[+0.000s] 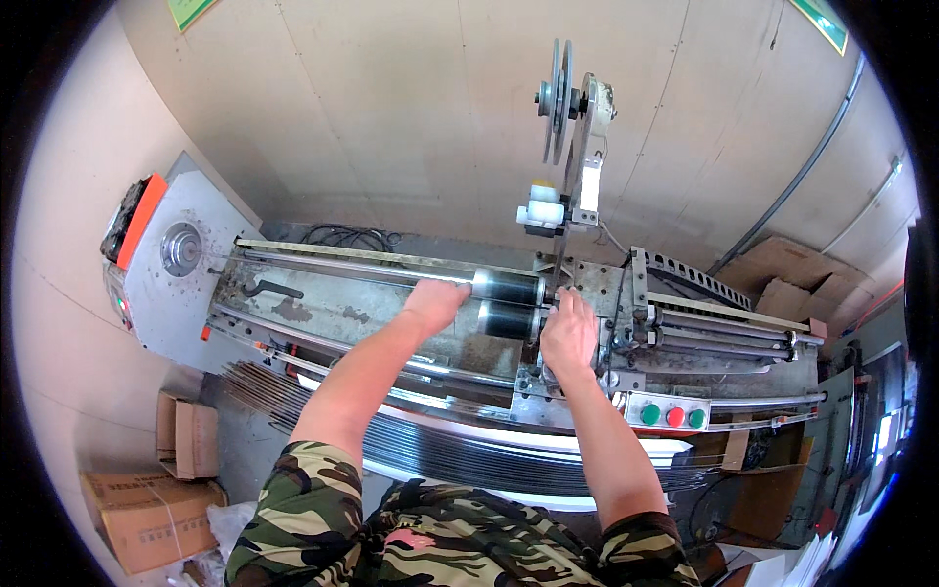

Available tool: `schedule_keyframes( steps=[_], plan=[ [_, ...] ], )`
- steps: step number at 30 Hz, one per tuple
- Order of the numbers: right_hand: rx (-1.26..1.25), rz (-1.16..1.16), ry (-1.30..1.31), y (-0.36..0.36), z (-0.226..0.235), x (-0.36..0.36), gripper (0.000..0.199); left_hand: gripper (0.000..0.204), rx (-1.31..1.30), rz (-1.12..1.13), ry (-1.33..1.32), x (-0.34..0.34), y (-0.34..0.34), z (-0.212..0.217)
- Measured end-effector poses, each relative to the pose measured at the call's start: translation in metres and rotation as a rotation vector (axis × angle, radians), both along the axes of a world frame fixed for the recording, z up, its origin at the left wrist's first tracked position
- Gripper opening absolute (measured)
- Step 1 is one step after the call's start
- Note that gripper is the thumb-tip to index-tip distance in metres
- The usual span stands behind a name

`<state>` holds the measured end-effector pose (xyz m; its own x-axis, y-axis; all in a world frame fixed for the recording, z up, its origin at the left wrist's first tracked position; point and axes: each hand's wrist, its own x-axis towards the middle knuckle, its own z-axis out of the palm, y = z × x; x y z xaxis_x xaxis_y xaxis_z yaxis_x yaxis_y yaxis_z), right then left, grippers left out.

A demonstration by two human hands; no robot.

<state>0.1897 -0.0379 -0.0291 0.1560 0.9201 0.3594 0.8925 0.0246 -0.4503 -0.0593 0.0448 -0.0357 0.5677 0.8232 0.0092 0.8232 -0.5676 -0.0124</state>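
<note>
My left hand (437,301) is closed at the left end of two dark, shiny cylinders, the far one (507,286) and the near one (507,320). What its fingers grip is hidden; a long metal rod (362,269) runs up to it from the left. At the cylinders' right end, my right hand (569,333) has its fingers bent over the machine's carriage, closed around something too small to make out. A narrow upright strip (558,264) comes down just behind those fingers. Both forearms reach in from camouflage sleeves.
A reel (557,101) stands on a tall arm above the carriage. A control box (669,415) with green and red buttons sits right of my right forearm. A wrench (272,289) lies on the bed, near the grey headstock (180,256). Thin rods (440,445) lie bundled in front; cartons (152,519) stand lower left.
</note>
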Motion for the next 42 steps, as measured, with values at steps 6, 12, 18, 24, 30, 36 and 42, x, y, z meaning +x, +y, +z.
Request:
schedule_keyframes(
  steps=[6, 12, 18, 24, 30, 36, 42],
  plan=[
    [0.033, 0.001, 0.002, -0.003, -0.007, 0.001, 0.039, 0.023, -0.005, 0.004, -0.002, 0.001, -0.005, -0.002],
    [0.015, 0.002, 0.013, -0.007, -0.010, 0.001, 0.038, 0.019, -0.039, 0.029, 0.067, 0.003, -0.010, -0.004],
    [0.030, -0.005, 0.011, -0.009, -0.011, 0.001, 0.038, 0.019, 0.003, -0.003, -0.001, 0.000, -0.008, -0.017],
    [-0.005, -0.008, 0.009, -0.010, -0.014, 0.002, 0.038, 0.022, 0.002, -0.021, -0.020, -0.001, -0.011, -0.017],
    [0.016, 0.001, 0.027, -0.012, -0.017, 0.002, 0.038, 0.018, -0.016, -0.026, -0.007, -0.003, -0.014, -0.016],
    [-0.005, -0.103, 0.072, -0.019, -0.015, 0.001, 0.035, 0.019, -0.075, -0.034, 0.002, -0.001, -0.014, -0.015],
    [0.068, -0.291, 0.171, -0.026, -0.020, 0.005, 0.038, 0.023, -0.067, -0.086, -0.020, -0.011, -0.010, -0.021]
  ],
)
